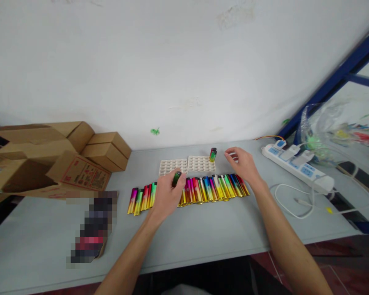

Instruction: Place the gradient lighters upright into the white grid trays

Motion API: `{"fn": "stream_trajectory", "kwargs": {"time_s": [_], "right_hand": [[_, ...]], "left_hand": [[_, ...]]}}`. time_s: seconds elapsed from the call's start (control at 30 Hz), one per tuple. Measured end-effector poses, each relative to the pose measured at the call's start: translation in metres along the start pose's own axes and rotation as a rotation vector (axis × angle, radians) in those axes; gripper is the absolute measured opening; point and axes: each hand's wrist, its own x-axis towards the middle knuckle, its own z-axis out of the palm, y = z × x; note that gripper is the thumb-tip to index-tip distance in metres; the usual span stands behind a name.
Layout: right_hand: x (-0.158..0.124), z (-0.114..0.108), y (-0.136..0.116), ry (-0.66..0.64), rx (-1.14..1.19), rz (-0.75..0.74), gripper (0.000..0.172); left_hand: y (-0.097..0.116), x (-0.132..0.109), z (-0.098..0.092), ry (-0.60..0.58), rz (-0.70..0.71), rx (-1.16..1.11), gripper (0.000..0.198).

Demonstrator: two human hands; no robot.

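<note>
My left hand is closed around a lighter, whose dark top end sticks up above the fingers. Below it, a row of shiny lighters in many colours with golden ends lies side by side, partly covered by that hand. Behind the row are two white trays with round hollows, the left tray and the right tray. A pair of lighters stands upright at the right tray's right end. My right hand hovers to the right of them, fingers curved and apart, holding nothing.
Cardboard boxes stand on the left of the grey table. A pixelated object lies in front of them. On the right is a white power strip with plugs and a loose cable. A wall rises behind.
</note>
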Motion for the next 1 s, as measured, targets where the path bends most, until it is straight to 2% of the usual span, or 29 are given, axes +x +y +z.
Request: {"fn": "stream_trajectory", "kwargs": {"time_s": [0.17, 0.27, 0.37, 0.5, 0.63, 0.73, 0.87, 1.0], "right_hand": [[0.0, 0.001, 0.003, -0.037, 0.04, -0.001, 0.024], [-0.001, 0.002, 0.01, -0.107, 0.114, 0.007, 0.027], [0.0, 0.006, 0.017, -0.198, 0.208, 0.029, 0.047], [0.007, 0.012, 0.02, -0.321, 0.223, 0.038, 0.077], [0.019, 0.017, 0.015, -0.392, 0.147, -0.031, 0.092], [0.024, 0.021, 0.011, -0.422, 0.095, -0.106, 0.098], [0.023, 0.027, 0.01, -0.396, 0.08, -0.188, 0.098], [0.018, 0.034, 0.016, -0.355, 0.103, -0.227, 0.1]], "left_hand": [[0.001, -0.002, 0.002, -0.019, -0.002, 0.012, 0.039], [0.002, -0.002, 0.002, -0.009, -0.006, 0.023, 0.042], [0.001, 0.0, 0.002, -0.02, -0.027, -0.006, 0.037], [-0.001, 0.009, 0.004, -0.089, -0.071, -0.228, 0.028], [0.002, 0.029, 0.006, -0.209, 0.036, -0.246, 0.026], [0.006, 0.051, 0.011, -0.238, 0.135, -0.198, 0.026], [0.007, 0.081, 0.027, -0.278, 0.18, -0.13, 0.025], [0.003, 0.101, 0.046, -0.341, 0.195, -0.096, 0.019]]}}
